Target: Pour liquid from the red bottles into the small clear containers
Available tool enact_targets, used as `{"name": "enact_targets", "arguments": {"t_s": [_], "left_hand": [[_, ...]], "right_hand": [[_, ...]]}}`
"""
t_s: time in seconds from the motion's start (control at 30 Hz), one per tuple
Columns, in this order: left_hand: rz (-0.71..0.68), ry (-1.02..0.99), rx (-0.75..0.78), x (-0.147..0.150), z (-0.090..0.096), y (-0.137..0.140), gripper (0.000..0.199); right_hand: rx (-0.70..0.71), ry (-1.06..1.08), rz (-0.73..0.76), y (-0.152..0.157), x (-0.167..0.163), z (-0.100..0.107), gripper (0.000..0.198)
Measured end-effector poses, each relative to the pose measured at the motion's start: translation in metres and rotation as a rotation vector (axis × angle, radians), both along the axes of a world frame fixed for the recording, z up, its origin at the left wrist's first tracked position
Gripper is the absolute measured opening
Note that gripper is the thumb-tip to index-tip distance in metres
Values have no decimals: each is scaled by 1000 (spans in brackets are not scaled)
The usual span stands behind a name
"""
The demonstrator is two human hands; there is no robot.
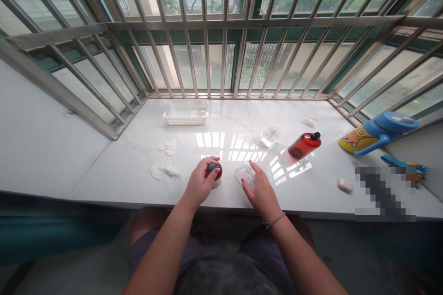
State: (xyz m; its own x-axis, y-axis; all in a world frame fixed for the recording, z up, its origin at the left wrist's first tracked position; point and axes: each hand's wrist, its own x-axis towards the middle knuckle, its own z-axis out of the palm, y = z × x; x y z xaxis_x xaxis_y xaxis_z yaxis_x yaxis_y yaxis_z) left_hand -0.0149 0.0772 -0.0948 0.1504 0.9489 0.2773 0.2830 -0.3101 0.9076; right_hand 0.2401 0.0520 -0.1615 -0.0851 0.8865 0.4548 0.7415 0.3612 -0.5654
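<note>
Fingers of left hand: curled over small red round container with dark cap, near tabletop edge. Right hand: fingers spread flat on clear plastic lidded box just beside. Step judged: steadying both; next calls for firm grip. Beyond: red bottle lying down, white basket.

Open sill between the white basket at the back edge and the hands — crumpled tissues crowd the left, a lying red bottle and clear container block the right.
</note>
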Motion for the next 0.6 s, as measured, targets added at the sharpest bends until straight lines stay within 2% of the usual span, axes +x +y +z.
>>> {"name": "enact_targets", "arguments": {"t_s": [0.6], "left_hand": [[8,-2,-94,9,11,0,21]], "right_hand": [[-2,48,-8,0,0,-2,67]]}}
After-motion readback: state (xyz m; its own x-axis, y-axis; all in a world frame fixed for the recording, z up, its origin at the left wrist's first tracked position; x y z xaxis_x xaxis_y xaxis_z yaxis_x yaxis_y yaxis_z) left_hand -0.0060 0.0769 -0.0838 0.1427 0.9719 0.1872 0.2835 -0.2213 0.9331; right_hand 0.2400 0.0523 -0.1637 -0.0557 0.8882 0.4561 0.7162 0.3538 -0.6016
